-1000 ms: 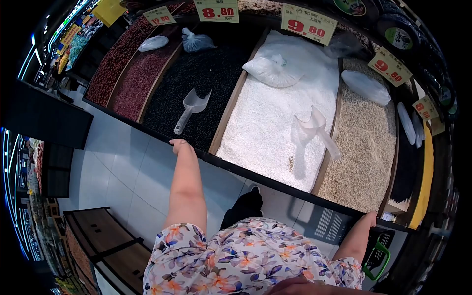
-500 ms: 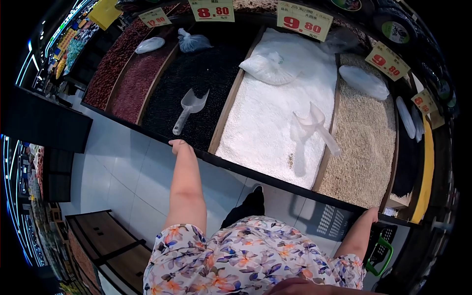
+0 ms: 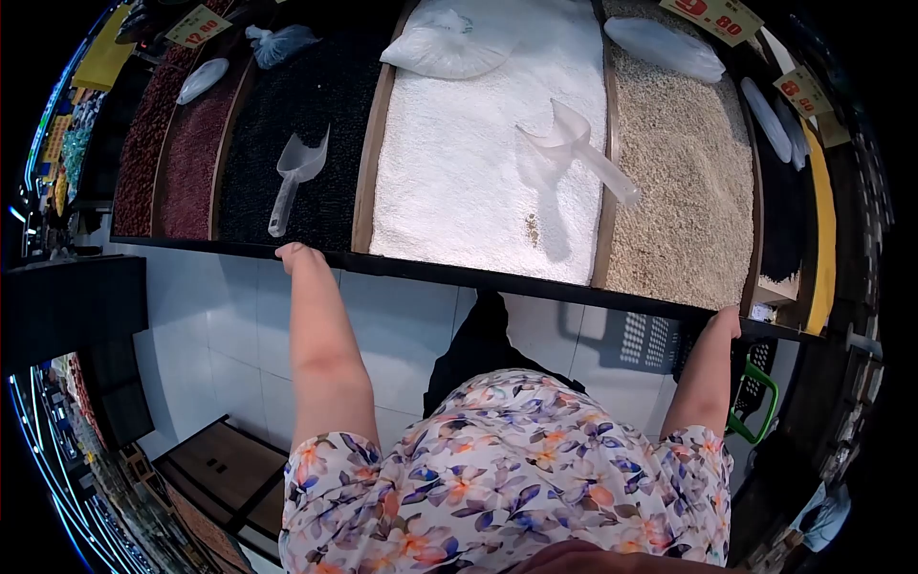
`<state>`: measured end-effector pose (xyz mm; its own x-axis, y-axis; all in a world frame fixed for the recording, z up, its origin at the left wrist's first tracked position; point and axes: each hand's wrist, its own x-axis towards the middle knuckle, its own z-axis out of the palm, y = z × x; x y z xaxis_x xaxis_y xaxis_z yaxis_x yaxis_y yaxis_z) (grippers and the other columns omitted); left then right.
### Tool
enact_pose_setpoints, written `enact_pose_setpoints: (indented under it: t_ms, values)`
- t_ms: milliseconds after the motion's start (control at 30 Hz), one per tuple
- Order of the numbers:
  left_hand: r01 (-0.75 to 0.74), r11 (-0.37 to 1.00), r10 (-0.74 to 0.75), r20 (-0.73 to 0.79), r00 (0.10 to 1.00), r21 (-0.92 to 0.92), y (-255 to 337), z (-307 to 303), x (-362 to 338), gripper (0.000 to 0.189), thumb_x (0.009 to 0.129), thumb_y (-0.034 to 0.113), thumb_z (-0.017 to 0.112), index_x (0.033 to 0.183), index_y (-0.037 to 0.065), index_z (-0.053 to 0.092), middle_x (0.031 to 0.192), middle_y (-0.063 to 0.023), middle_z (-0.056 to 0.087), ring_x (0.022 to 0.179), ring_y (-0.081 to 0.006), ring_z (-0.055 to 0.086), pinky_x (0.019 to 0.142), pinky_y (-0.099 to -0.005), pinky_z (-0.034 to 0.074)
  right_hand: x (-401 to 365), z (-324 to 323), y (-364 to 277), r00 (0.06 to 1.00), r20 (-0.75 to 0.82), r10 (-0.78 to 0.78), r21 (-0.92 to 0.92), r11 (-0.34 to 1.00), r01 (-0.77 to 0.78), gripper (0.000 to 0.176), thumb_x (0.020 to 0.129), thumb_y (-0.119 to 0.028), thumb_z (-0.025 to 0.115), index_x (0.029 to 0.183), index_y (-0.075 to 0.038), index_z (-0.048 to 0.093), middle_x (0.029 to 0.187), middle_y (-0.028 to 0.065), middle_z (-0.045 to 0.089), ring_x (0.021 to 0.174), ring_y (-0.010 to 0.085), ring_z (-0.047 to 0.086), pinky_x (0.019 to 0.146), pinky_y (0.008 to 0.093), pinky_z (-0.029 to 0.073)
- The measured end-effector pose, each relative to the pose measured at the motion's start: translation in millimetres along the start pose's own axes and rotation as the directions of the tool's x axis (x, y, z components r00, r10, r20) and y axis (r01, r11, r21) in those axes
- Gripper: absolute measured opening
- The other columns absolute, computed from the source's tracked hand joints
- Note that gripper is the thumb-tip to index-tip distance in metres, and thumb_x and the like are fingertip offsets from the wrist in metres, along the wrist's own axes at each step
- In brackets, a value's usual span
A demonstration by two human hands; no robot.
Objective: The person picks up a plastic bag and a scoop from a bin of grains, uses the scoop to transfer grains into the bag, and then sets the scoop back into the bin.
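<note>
My left hand (image 3: pixel 300 256) is closed on the black front edge of the grain display (image 3: pixel 440 274), below the compartment of black grains (image 3: pixel 251 182). My right hand (image 3: pixel 729 323) grips the same edge farther right, by the corner of the pale tan grain (image 3: pixel 684 182); its fingers are partly hidden. A clear plastic scoop (image 3: pixel 299 172) lies on the black grains, just above my left hand. In the middle compartment of white grain (image 3: pixel 440 182), a second clear scoop (image 3: pixel 577 143) rests with its handle over the wooden divider. Neither scoop is touched.
Tied plastic bags, such as the white bag (image 3: pixel 449 48), lie on the grains. Price signs (image 3: pixel 712 17) stand at the back. A basket with a green handle (image 3: pixel 755 407) is low on the right. Behind on the left stands a brown wooden unit (image 3: pixel 225 469).
The view has tilted down and shifted, so the display appears higher and farther left in the picture. Both hands stay on its front edge, and the scoops keep their places.
</note>
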<state>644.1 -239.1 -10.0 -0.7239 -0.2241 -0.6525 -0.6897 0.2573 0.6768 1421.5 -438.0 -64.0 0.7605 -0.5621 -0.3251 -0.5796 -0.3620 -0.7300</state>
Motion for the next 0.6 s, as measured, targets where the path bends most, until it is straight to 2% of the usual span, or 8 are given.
enact_pose_setpoints:
  t_ms: [100, 233, 400, 500, 600]
  values:
    - [0.001, 0.998, 0.002, -0.043, 0.999, 0.055, -0.1, 2.4, 2.2, 0.061, 0.087, 0.046, 0.034, 0.118, -0.004, 0.051, 0.128, -0.0184, 0.046, 0.115, -0.0329, 0.046, 0.100, -0.0363, 0.035, 118.1, 54.8, 20.8, 0.995, 0.094, 0.037, -0.219, 0.976, -0.016, 0.055, 0.072, -0.030, 0.062, 0.115, -0.001, 0.043, 0.111, 0.0185, 0.055, 0.097, 0.0338, 0.057, 0.081, 0.0401, 0.049]
    - [-0.034, 0.999, 0.035, -0.027, 0.999, 0.009, -1.6, 4.4, 5.1, 0.061, 0.087, 0.045, 0.034, 0.117, -0.005, 0.051, 0.128, -0.0185, 0.046, 0.115, -0.0334, 0.046, 0.100, -0.0364, 0.035, 8.4, 3.4, 2.0, 1.000, -0.020, 0.024, -0.050, 0.998, -0.025, 0.054, 0.072, -0.029, 0.061, 0.115, -0.002, 0.042, 0.112, 0.0184, 0.055, 0.097, 0.0335, 0.057, 0.079, 0.0400, 0.049]
    - [-0.063, 0.997, 0.063, -0.019, 0.998, 0.033, -3.4, 3.3, 6.4, 0.061, 0.088, 0.045, 0.034, 0.117, -0.005, 0.051, 0.128, -0.0192, 0.046, 0.115, -0.0340, 0.046, 0.100, -0.0363, 0.034, 47.7, 25.9, 10.7, 0.999, -0.008, 0.047, -0.065, 0.997, -0.047, 0.056, 0.073, -0.028, 0.061, 0.117, -0.001, 0.041, 0.114, 0.0187, 0.054, 0.099, 0.0340, 0.057, 0.079, 0.0411, 0.050]
    - [-0.052, 0.998, 0.053, -0.019, 0.998, 0.044, -2.9, 3.7, 6.9, 0.061, 0.088, 0.046, 0.034, 0.117, -0.006, 0.051, 0.128, -0.0197, 0.046, 0.115, -0.0341, 0.046, 0.100, -0.0362, 0.034, -20.1, -13.5, -0.5, 0.998, 0.048, -0.033, -0.083, 0.996, 0.037, 0.057, 0.072, -0.026, 0.061, 0.118, 0.000, 0.040, 0.113, 0.0192, 0.054, 0.100, 0.0343, 0.056, 0.080, 0.0414, 0.049]
    - [-0.047, 0.997, 0.048, -0.019, 0.999, 0.064, -3.7, 1.8, 7.8, 0.062, 0.088, 0.046, 0.034, 0.117, -0.006, 0.051, 0.127, -0.0201, 0.046, 0.115, -0.0342, 0.046, 0.100, -0.0362, 0.034, 2.1, 1.8, 0.7, 1.000, -0.018, 0.020, -0.060, 0.998, -0.021, 0.056, 0.072, -0.025, 0.061, 0.118, 0.001, 0.040, 0.112, 0.0196, 0.055, 0.100, 0.0344, 0.056, 0.081, 0.0413, 0.049]
